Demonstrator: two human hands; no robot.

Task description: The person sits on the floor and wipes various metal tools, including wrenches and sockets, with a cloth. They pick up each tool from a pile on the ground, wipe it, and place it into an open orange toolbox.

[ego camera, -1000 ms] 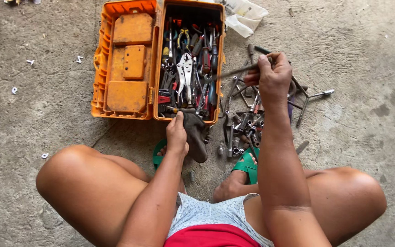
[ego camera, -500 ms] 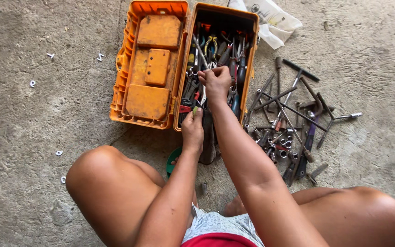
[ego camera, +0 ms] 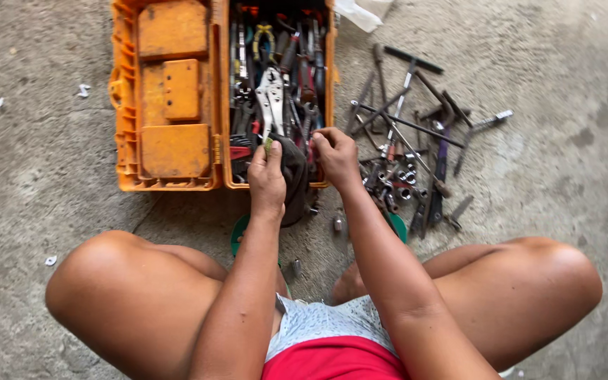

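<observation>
I squat on a concrete floor in front of an open orange toolbox packed with pliers, screwdrivers and other hand tools. My left hand is at the box's near edge and grips a dark rag that hangs down over the rim. My right hand is just to the right of it, with its fingers pinched together against the rag's upper right edge. Silver locking pliers lie in the box just beyond both hands.
A heap of long wrenches, rods and sockets lies on the floor to the right of the box. Green sandals are under my feet. A white bag lies at the top edge, and small white scraps lie at the left.
My right hand carried a long metal rod to the toolbox, left it there and drew back to the rag. My left hand lifted the rag to the box's rim.
</observation>
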